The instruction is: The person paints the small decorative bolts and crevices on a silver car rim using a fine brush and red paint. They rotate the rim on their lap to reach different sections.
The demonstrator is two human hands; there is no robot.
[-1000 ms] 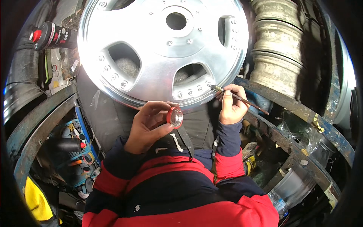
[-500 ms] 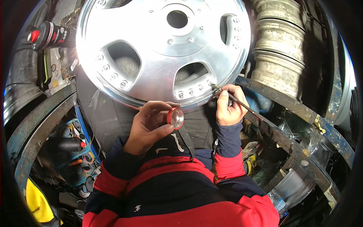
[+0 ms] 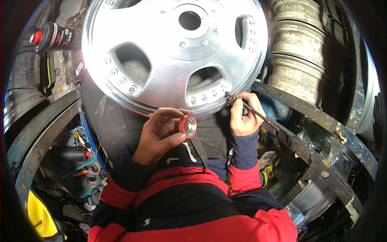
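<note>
left hand (image 3: 159, 135) grips a small red-rimmed round tin (image 3: 188, 126) just below the silver alloy wheel (image 3: 173, 52); right hand (image 3: 244, 115) pinches a thin brush (image 3: 252, 111), its tip touching the wheel's lower rim

Single view: head-worn fisheye, left unit of a side-by-side pair, looking steeply down over the wearer's chest. Upright, not mirrored. Forearms enter from 6 o'clock; left hand (image 3: 161, 135) sits just below centre, right hand (image 3: 245, 115) toward 3 o'clock of centre. Silver wheel (image 3: 173, 52) fills the 12 o'clock half, close to the lens and brightly lit. Straight edges bow toward the rim: curved metal rail (image 3: 318, 129) at 4 o'clock, another at 8 o'clock. Dark vignette rings the frame. No second view for overlap.
</note>
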